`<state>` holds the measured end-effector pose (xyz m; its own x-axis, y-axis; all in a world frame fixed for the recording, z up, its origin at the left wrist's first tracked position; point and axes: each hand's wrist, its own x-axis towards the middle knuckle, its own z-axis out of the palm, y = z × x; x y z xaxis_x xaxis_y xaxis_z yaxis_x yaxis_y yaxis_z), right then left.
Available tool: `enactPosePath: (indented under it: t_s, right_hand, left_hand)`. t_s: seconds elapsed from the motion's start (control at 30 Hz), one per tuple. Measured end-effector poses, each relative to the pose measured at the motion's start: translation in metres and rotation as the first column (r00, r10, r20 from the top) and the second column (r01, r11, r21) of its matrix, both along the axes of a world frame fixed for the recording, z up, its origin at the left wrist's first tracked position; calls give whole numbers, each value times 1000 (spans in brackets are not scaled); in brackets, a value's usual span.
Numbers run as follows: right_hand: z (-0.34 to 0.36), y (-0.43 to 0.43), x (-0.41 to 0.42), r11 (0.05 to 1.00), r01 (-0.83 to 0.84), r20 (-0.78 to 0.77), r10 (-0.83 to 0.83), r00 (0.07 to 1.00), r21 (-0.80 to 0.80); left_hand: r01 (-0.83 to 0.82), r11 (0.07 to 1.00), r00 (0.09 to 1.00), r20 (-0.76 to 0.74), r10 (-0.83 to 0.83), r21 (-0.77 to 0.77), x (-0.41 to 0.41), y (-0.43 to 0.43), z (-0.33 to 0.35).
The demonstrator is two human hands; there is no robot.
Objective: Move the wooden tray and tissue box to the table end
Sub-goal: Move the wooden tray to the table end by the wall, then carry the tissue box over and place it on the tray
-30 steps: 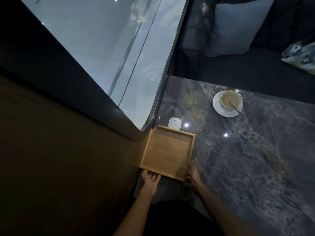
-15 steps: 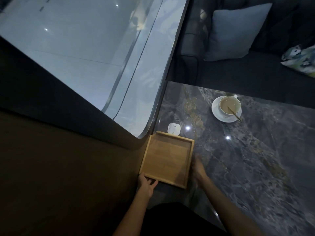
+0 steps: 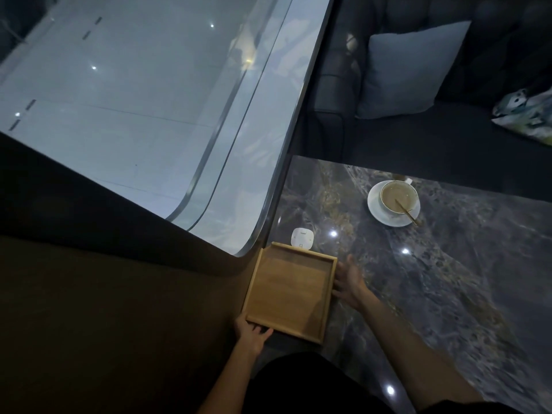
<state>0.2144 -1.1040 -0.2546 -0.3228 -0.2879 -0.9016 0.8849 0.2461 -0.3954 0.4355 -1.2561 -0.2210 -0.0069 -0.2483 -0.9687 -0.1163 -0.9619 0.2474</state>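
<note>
The empty wooden tray [image 3: 289, 291] lies at the marble table [image 3: 448, 279] edge, my left hand [image 3: 250, 334] pinching its near corner, my right hand [image 3: 348, 282] open against its side rim; it looks light and stiff, best lifted by both rims.

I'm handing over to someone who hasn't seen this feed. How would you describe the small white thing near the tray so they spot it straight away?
Start at the dark marble table and find the square wooden tray at its left edge, beside the glass wall. Just past the tray's far rim, on the tabletop, sits the small white device. It is a flat, rounded-corner square, far smaller than the round cup and saucer further right.
</note>
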Motion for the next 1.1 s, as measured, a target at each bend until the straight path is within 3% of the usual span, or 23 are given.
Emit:
enactPosePath:
  t_s: [0.17, 0.33, 0.43, 0.5, 0.6, 0.73, 0.77, 0.87, 1.0, 1.1]
  right_hand:
    - [5, 17, 12, 995, 16, 29, -13, 999, -100]
    - [21, 54, 36, 997, 74, 20, -74, 997, -2]
    - [18, 92, 49, 998, 42, -50, -40, 998, 54]
    - [17, 118, 55, 997, 72, -47, -71, 996, 26]
    - [22, 161, 62, 997, 42, -139, -33, 990, 58]
    - [41, 219, 66, 937, -182, -449, 307, 839, 299]
    - [44, 235, 65, 916, -226, -491, 373, 787, 333]
    - [51, 292, 62, 859, -286, -535, 493, 686, 425]
    - [64, 373, 54, 797, -308, -567, 592, 573, 520]
    - [85, 431, 40, 794, -315, -565, 597, 570, 520]
  left_hand:
    - [13, 999, 1000, -18, -14, -43, -3, 11, 17]
    - [94, 995, 996, -7, -95, -23, 0, 30, 12]
    - [276, 961, 961, -20, -276, 12, -1, 56, 7]
    - [484, 875, 875, -37, -483, 13, -4, 73, 6]
    - [736, 676, 676, 57, -734, -29, -23, 102, 7]
    - [925, 336, 364, 157, -918, -180, -59, 156, 32]
    - [954, 200, 251, 231, -940, -226, -68, 169, 38]
    - [892, -353, -157, 539, -827, -283, -88, 213, 43]
    - [698, -671, -356, 692, -628, -250, -118, 292, 54]
    - [549, -806, -403, 773, -490, -224, -146, 366, 68]
